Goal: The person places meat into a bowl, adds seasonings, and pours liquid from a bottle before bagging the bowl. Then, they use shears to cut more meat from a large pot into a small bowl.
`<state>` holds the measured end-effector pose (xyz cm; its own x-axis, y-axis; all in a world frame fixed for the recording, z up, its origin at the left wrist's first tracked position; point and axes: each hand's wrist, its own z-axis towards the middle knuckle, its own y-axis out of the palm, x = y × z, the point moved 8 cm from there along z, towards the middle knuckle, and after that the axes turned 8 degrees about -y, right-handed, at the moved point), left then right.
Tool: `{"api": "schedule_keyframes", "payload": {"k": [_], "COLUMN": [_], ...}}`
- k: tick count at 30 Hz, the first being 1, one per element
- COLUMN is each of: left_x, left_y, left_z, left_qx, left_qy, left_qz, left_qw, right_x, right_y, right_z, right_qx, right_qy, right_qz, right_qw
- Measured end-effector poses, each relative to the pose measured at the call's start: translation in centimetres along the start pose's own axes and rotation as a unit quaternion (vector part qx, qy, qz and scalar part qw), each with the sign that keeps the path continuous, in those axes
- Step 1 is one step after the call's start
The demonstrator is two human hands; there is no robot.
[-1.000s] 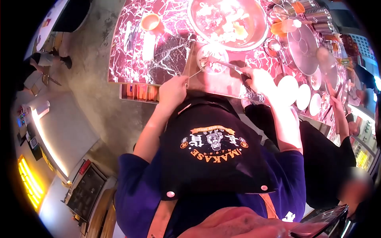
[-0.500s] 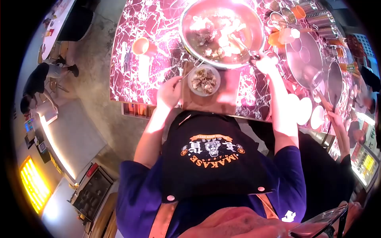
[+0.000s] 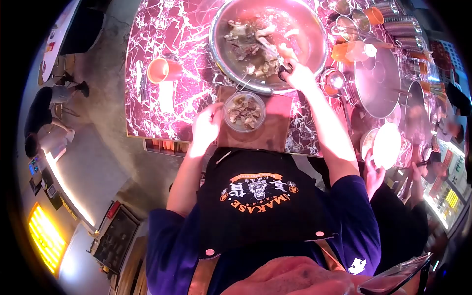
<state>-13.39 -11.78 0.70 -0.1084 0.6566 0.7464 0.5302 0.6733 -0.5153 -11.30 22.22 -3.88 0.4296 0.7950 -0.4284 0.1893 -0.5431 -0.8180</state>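
My right hand (image 3: 299, 77) grips a pair of scissors (image 3: 282, 69) with dark handle loops, over the near right side of a large metal pot (image 3: 214, 59). The blades reach in among pieces of cooked meat (image 3: 265, 45) lying in brownish liquid. My left hand (image 3: 207, 124) is closed at the left rim of a clear round bowl (image 3: 244, 112) holding small chopped meat pieces. What its fingers pinch, if anything, is hidden. Between bowl and pot shows a thin metal wire (image 3: 243, 84). Under the bowl lies a brown board (image 3: 276, 118).
An orange cup (image 3: 158, 71) lies on the marbled table (image 3: 191, 44) at left. Orange containers (image 3: 346, 51), a large round pan (image 3: 377, 83) and a ladle (image 3: 335, 81) crowd the right. Another person's hand (image 3: 374, 175) is at a white bowl (image 3: 387, 146) nearby.
My right hand has moved left with the scissors, further over the pot. My left hand stays beside the bowl. Another person's hand has come up to the white bowls at right.
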Motion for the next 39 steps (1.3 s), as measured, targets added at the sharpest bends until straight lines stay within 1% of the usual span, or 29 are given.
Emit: {"api": "schedule_keyframes", "payload": {"k": [1,2,4,6,7,10,11,13,14,16,17,18,20,21,22,24,26,28,29,30,31,32,34,35,36,37,38,39], "left_x": [0.2,0.4,0.5,1.0,1.1,1.1,1.3,1.9,2.3,3.4,4.0,4.1,4.9,5.3,5.5,6.1,5.9,5.8,5.5,5.1,5.2,5.5,6.5,6.7,7.9,9.2,8.7,6.9], "left_y": [-0.1,0.0,0.3,0.4,0.7,1.8,2.4,3.3,4.0,5.6,6.6,7.9,9.5,10.3,11.0,11.2,11.8,12.5,13.2,13.7,13.8,14.1,13.9,14.2,14.2,14.5,16.0,18.3], "left_z": [0.3,0.6,1.2,1.8,2.1,3.5,4.2,6.0,7.3,10.2,11.9,13.8,16.7,17.7,18.0,18.0,18.4,18.6,18.6,18.7,18.7,18.6,18.2,17.9,17.5,17.2,18.3,20.4], "left_qx": [-0.002,-0.017,-0.033,-0.016,-0.016,-0.025,-0.039,-0.053,-0.062,-0.063,-0.055,-0.059,-0.058,-0.086,-0.115,-0.116,-0.121,-0.108,-0.113,-0.107,-0.100,-0.103,-0.051,-0.054,-0.012,0.030,0.030,0.022], "left_qy": [-0.001,0.000,0.001,0.029,0.029,0.005,0.014,0.024,0.017,0.016,0.023,0.027,0.029,0.014,0.000,-0.016,-0.028,-0.006,-0.005,-0.010,-0.015,-0.013,0.039,0.040,0.098,0.157,0.159,0.134], "left_qz": [-0.004,-0.002,-0.002,0.009,0.008,-0.014,-0.003,0.008,0.025,0.050,0.059,0.052,0.041,0.029,0.017,0.007,0.000,-0.045,-0.043,-0.076,-0.109,-0.109,-0.015,-0.014,0.058,0.130,0.129,0.102], "left_qw": [1.000,1.000,0.999,0.999,0.999,1.000,0.999,0.998,0.998,0.997,0.996,0.997,0.997,0.996,0.993,0.993,0.992,0.993,0.993,0.991,0.989,0.989,0.998,0.998,0.993,0.979,0.978,0.985], "right_x": [-0.6,-0.5,1.5,3.9,5.8,5.6,6.6,8.4,8.3,7.5,6.5,6.6,5.8,5.6,4.8,3.9,2.9,2.6,2.5,2.5,3.0,3.1,3.7,3.8,3.7,3.8,4.1,4.6], "right_y": [-1.1,-2.4,-4.2,-6.2,-6.0,-6.8,-6.3,-4.6,-5.0,-7.3,-8.0,-8.0,-8.4,-8.4,-8.5,-8.5,-8.6,-8.1,-7.7,-7.4,-7.5,-7.7,-8.0,-7.9,-8.1,-7.9,-7.7,-7.6], "right_z": [-1.0,-1.4,-2.3,-1.6,-0.3,2.4,3.6,5.5,4.9,2.7,1.4,0.2,-1.7,-2.5,-3.3,-4.5,-5.4,-5.6,-5.9,-6.1,-6.0,-5.8,-5.5,-5.1,-4.6,-4.1,-3.6,-3.0], "right_qx": [-0.031,-0.032,-0.073,-0.094,-0.082,-0.114,-0.114,-0.149,-0.149,-0.057,-0.036,-0.038,0.015,0.014,0.024,0.035,0.064,0.051,0.035,0.020,0.020,0.021,-0.008,-0.030,-0.029,-0.042,-0.056,-0.048], "right_qy": [-0.002,0.000,0.071,0.145,0.134,0.156,0.154,0.093,0.092,0.078,0.055,0.051,-0.026,-0.030,-0.042,-0.055,-0.082,-0.080,-0.079,-0.079,-0.054,-0.051,-0.004,0.006,0.008,0.029,0.050,0.060], "right_qz": [-0.008,-0.010,-0.097,-0.159,-0.175,-0.198,-0.199,-0.204,-0.204,-0.176,-0.172,-0.177,-0.105,-0.107,-0.096,-0.083,-0.100,-0.074,-0.051,-0.028,-0.031,-0.032,-0.049,-0.063,-0.062,-0.045,-0.029,-0.053], "right_qw": [0.999,0.999,0.990,0.972,0.972,0.961,0.961,0.963,0.963,0.980,0.983,0.982,0.994,0.994,0.994,0.994,0.990,0.993,0.995,0.996,0.998,0.998,0.999,0.998,0.998,0.998,0.997,0.996]}}
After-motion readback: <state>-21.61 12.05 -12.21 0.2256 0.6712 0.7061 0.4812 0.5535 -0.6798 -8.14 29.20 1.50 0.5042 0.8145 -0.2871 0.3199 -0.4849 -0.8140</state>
